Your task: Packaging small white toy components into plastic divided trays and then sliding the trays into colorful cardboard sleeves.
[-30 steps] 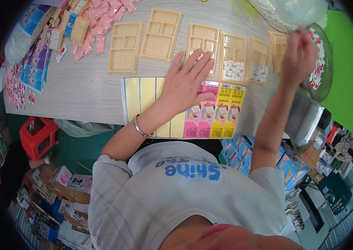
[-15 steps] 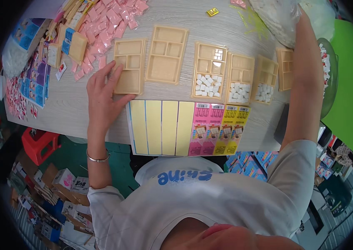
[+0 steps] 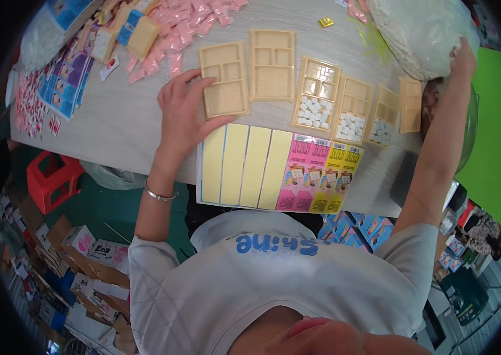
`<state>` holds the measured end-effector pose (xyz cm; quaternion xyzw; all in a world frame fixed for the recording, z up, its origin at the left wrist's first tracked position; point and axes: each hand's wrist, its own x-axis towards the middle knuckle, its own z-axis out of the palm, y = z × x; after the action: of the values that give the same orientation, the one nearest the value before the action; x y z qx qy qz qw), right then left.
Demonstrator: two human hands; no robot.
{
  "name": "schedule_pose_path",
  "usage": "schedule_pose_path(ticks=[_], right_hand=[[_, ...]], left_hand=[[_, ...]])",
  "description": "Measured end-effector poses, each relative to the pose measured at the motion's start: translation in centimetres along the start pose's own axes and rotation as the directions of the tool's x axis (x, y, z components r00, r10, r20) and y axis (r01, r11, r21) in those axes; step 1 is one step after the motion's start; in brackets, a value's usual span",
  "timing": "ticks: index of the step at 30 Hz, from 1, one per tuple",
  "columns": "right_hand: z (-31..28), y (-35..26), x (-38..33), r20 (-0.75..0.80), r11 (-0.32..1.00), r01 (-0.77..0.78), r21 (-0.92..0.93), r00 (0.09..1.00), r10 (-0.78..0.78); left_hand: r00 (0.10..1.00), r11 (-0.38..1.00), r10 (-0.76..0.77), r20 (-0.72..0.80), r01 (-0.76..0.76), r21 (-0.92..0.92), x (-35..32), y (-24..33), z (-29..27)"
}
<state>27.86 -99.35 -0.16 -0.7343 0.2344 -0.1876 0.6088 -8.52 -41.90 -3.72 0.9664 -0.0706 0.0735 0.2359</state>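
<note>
My left hand (image 3: 182, 109) holds the left edge of a beige compartment tray (image 3: 227, 97), its fingers at the side and its thumb along the near edge. The tray's compartments are bare. A second bare beige tray (image 3: 272, 83) lies to its right. Beyond that, three trays hold small white chunks (image 3: 315, 112) in their near compartments. At the far right my right hand (image 3: 463, 59) is beside a big clear plastic bag (image 3: 419, 35) of white contents. Its fingers are closed around something white, apparently a few of the chunks.
A sheet of yellow and pink printed strips (image 3: 250, 168) lies at the near table edge. Pink packets (image 3: 188, 26) are heaped at the far left, near blue-purple printed sheets (image 3: 64, 89). Another beige tray (image 3: 410, 105) and a clear round bowl (image 3: 472, 124) are at right. A red stool (image 3: 55, 180) stands below.
My right hand has come out from the plastic bag toward its right side, with something white at its fingers. My left hand stays on the tray. The whole view has shifted a little.
</note>
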Motion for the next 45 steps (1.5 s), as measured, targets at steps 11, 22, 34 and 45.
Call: schedule_pose_path(ticks=[11,22,34,45], right_hand=[[9.1,0.6,-35.6,0.711,0.561,-0.613,0.556,0.701,0.060],[14.0,3.0,-41.3,0.537,0.871,-0.105,0.479,0.821,-0.196],[13.3,3.8,-41.8,0.587,0.788,-0.205,0.581,0.776,-0.230],[13.2,3.4,-41.9,0.486,0.804,-0.175,0.568,0.860,-0.156]], left_hand=[[0.988,0.992,0.089,-0.129,-0.100,-0.079,2.0,3.2,1.3],[0.989,0.979,0.113,-0.098,-0.127,-0.159,4.1,4.8,5.2],[0.992,0.986,0.088,-0.092,-0.100,-0.136,3.6,6.2,4.3],[0.988,0.983,0.105,-0.114,-0.120,-0.138,5.0,5.9,3.8]])
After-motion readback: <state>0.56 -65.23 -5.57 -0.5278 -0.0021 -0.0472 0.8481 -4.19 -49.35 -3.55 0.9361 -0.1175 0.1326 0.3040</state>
